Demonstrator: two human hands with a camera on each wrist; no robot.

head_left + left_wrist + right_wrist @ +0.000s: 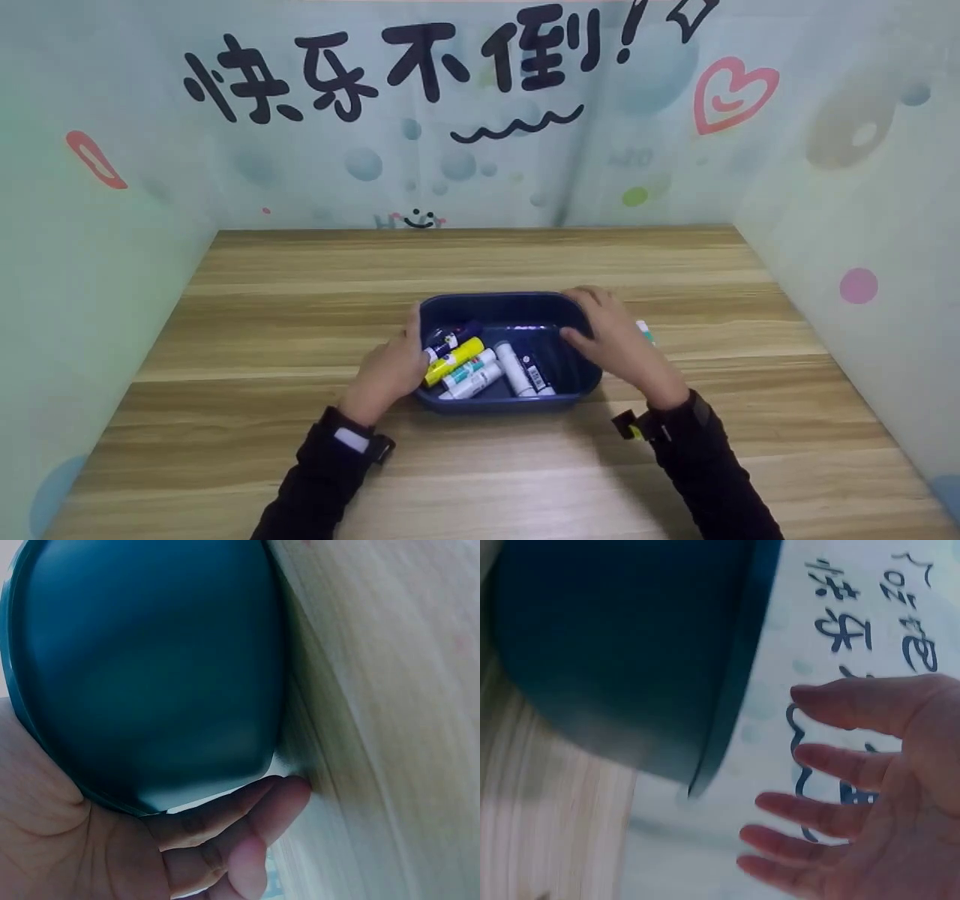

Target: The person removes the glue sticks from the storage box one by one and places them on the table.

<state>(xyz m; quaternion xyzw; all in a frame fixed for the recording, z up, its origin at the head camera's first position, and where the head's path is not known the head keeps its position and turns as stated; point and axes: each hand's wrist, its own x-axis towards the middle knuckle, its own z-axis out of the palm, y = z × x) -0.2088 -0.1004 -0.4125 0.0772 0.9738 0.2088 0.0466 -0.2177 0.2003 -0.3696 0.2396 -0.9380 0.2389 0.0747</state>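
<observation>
A dark blue plastic basin (495, 405) sits on the wooden table. My left hand (391, 371) holds its left end, thumb up at the rim; in the left wrist view the fingers (214, 840) curl against its outer side. My right hand (619, 337) is at the right end, and the right wrist view shows its fingers (817, 814) spread and apart from the wall. Inside lie several glue sticks: a yellow one (454, 361), a dark blue one (454, 339), a white and green one (469, 367) and white ones (514, 369), mostly toward the left and front.
Another white and green stick (643, 330) lies on the table just beyond my right hand, mostly hidden by it. The wooden tabletop (300, 300) spreads around the basin. Printed cloth walls (480, 180) close off the back and both sides.
</observation>
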